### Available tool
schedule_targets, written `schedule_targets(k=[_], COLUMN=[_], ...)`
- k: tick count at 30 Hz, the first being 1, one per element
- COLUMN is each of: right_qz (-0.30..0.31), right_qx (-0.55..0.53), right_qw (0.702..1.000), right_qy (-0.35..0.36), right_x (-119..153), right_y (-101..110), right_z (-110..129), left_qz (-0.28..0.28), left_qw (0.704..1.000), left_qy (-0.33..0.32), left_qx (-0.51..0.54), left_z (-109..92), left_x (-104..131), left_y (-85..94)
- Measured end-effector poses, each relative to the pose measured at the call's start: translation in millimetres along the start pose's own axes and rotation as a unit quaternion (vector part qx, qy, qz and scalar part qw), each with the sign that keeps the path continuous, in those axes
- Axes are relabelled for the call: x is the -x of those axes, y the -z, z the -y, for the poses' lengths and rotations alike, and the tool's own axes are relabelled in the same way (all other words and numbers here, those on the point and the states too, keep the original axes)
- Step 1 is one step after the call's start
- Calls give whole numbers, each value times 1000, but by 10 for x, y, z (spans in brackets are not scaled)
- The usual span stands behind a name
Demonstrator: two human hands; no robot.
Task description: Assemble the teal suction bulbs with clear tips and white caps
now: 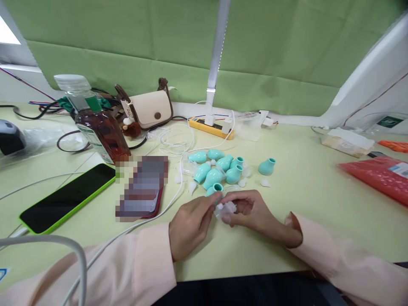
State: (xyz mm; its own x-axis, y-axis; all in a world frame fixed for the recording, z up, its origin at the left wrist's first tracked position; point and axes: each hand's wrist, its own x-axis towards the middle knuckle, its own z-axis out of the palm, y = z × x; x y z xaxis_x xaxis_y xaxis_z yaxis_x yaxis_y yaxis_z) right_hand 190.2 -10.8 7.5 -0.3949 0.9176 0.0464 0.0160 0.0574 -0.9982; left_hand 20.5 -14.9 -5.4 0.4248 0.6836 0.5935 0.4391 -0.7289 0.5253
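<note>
Just in front of the pile, my two hands meet over a small whitish translucent plastic piece (227,208). My right hand (253,211) pinches it between thumb and curled fingers. My left hand (193,223) is closed, its fingertips pressed to the left side of the same piece; part of the grip is hidden. Beyond them lie several glossy mint-green, vase-shaped pieces (213,178) with open necks, one right behind my left fingertips. A single mint-green piece (267,166) stands apart to the right. Small white translucent scraps (192,187) are scattered around the pile.
To the left lie a green-edged phone (68,197) and a red-cased phone (143,187), with a white cable beside it. A bottle of dark liquid (102,131), a cream handbag (151,109) and a yellow power strip (210,127) stand behind. A red package (376,174) is at right.
</note>
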Motion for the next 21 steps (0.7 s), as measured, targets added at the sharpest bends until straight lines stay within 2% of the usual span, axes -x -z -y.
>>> schedule_targets(k=[4,8,14,21], right_qz=[-14,10,-25,-6], right_qx=[65,83,122,150], right_qw=[995,991,984,977], right_qy=[74,107,126,152], right_x=[-14,4,60,57], right_y=[86,83,29,92], right_z=[21,12,29,64], left_qz=[-11,-20,-48,-26], left_qw=[988,979,982,981], left_qy=[81,113,72,33], left_qx=[132,166,169,190], left_z=[-59,-72,-71,-46], left_x=[-43,-63,-60,-52], left_y=[41,38,45,58])
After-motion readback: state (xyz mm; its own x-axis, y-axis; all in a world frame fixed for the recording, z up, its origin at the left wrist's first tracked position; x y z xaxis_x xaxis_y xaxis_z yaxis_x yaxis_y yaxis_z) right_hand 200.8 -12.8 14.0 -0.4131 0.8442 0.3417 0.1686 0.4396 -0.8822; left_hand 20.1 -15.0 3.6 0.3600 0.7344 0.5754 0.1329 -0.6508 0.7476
